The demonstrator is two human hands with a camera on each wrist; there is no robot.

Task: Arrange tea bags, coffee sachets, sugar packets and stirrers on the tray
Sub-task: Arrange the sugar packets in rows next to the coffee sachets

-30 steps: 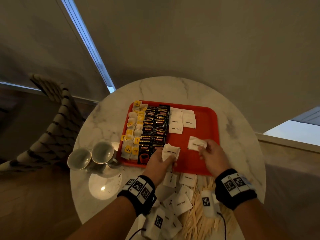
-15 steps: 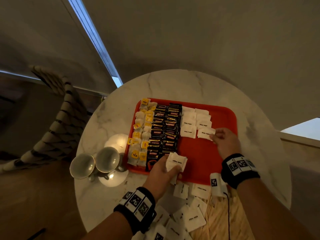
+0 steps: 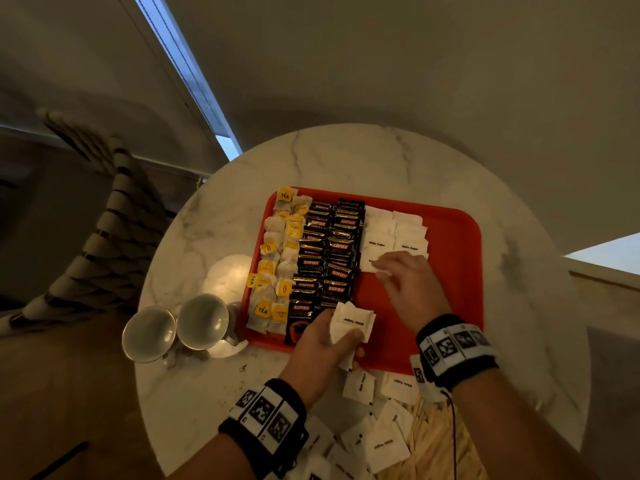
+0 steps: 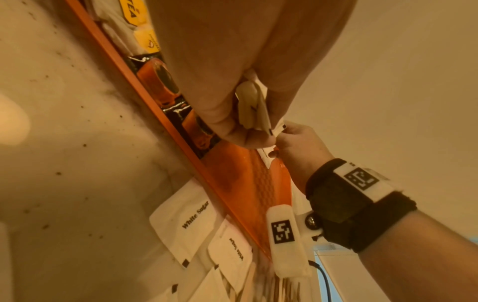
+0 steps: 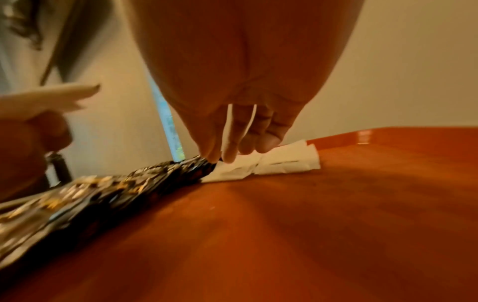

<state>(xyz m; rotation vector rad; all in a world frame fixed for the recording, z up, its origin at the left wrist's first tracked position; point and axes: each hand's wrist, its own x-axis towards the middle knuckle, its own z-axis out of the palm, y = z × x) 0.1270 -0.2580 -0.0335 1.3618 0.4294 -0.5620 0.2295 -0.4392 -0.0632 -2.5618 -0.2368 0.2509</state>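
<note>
Sugar packets [image 3: 382, 448] lie loose along the bottom edge of the frame, scattered on the marble table [image 3: 194, 386] over a pile of wooden stirrers [image 3: 436, 441] at lower right. Just above them, your left hand [image 3: 320, 344] sits at the tray's near rim, fingers curled round a small stack of sugar packets [image 3: 353, 322], the top one reading "White Sugar". To its right and a little higher, your right hand [image 3: 408, 289] reaches over the red tray [image 3: 457, 271], fingers pointing down with their tips on the nearest white packet [image 3: 372, 265] of the laid-out rows; whether they pinch it or only press it, you can't tell from here. Beyond your fingertips run two columns of sugar packets [image 3: 394, 233] at centre frame, touching the black coffee sachets [image 3: 329, 258] on their left. Further left still, the tea bags [image 3: 277, 258] with yellow tags line the tray's left side. Off the tray, at left centre, two cups [image 3: 176, 329] stand beside each other on the table.
</note>
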